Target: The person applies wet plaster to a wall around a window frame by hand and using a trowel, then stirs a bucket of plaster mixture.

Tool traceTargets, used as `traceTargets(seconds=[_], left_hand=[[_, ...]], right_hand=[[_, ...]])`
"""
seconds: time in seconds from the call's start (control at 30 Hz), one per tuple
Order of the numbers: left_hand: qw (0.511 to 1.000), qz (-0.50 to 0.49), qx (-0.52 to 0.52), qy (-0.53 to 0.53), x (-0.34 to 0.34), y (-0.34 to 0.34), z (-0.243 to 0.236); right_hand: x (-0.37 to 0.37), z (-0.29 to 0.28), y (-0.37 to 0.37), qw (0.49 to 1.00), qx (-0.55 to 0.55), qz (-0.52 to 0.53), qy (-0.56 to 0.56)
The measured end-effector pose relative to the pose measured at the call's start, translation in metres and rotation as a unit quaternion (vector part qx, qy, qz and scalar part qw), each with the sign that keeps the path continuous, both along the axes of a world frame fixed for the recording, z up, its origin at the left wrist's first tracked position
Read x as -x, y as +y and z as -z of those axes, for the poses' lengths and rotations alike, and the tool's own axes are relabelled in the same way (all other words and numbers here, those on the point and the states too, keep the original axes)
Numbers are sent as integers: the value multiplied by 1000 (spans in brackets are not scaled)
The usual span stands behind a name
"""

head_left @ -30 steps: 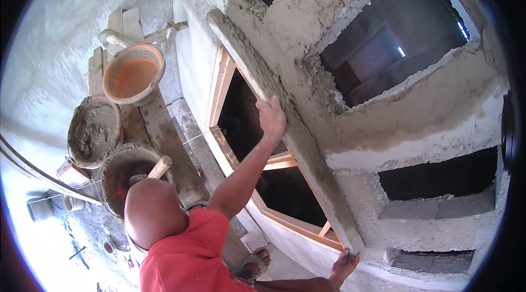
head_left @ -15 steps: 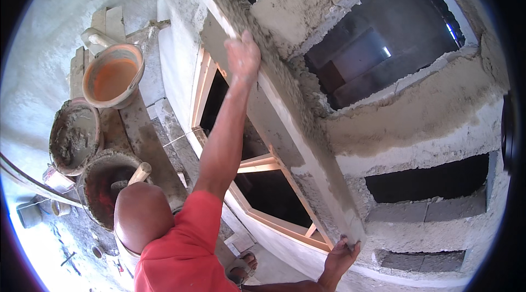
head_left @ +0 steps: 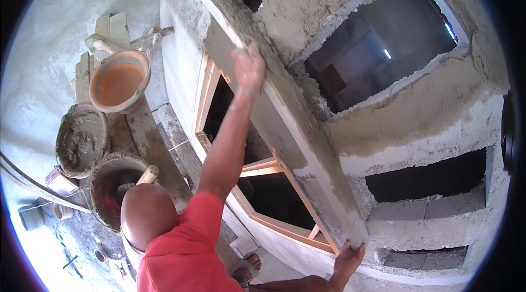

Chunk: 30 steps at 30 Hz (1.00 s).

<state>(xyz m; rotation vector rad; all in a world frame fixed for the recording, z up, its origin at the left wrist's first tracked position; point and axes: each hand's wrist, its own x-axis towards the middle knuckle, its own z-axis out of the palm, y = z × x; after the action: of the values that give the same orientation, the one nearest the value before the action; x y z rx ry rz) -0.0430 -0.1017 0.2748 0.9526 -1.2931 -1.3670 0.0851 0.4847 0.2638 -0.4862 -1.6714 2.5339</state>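
A rough plastered wall point(head_left: 405, 122) is filling the right side, its square openings showing dark. Before it a co-worker point(head_left: 181, 259) in red is leaning over, reaching both arms toward a long board point(head_left: 298, 122). The board is slanting along the wall, passing beside the large opening's left edge; rough grey mix point(head_left: 274, 62) is coating its upper side. Whether its back is bearing on the wall, I cannot tell. Below it, a wooden frame point(head_left: 263, 167) is showing. An orange bucket point(head_left: 109, 67) is standing toward the upper end of the planks point(head_left: 159, 144). The co-worker's left hand point(head_left: 249, 67) is gripping the board's near edge, and the right hand point(head_left: 346, 262) is cupping its lower end. The wearer's own hands are staying out of view, their grip unknown. The co-worker seems to be positioning the board; the next move probably calls for level, even support at both ends.
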Motion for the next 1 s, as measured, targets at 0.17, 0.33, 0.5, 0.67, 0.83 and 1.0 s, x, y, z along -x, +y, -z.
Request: traceTargets(seconds=[0.17,0.33,0.5,0.67,0.83,1.0], left_hand=[[999,23,-13,23,-7,73,30],[999,-13,19,26,1,44,15],[993,-50,102,-4,7,-47,-63],[999,-30,11,22,18,-84,-93],[998,1,-27,54,9,-63,-95],[983,61,-87,151,-44,9,-107]], right_hand=[[-10,22,63,1000,28,5,-8],[-4,3,42,998,42,-48,26],[-3,-77,-72,996,-8,-28,88],[2,-113,-112,996,-23,-20,80],[6,-105,-71,993,-33,-44,103],[-15,-106,-5,987,39,-85,133]])
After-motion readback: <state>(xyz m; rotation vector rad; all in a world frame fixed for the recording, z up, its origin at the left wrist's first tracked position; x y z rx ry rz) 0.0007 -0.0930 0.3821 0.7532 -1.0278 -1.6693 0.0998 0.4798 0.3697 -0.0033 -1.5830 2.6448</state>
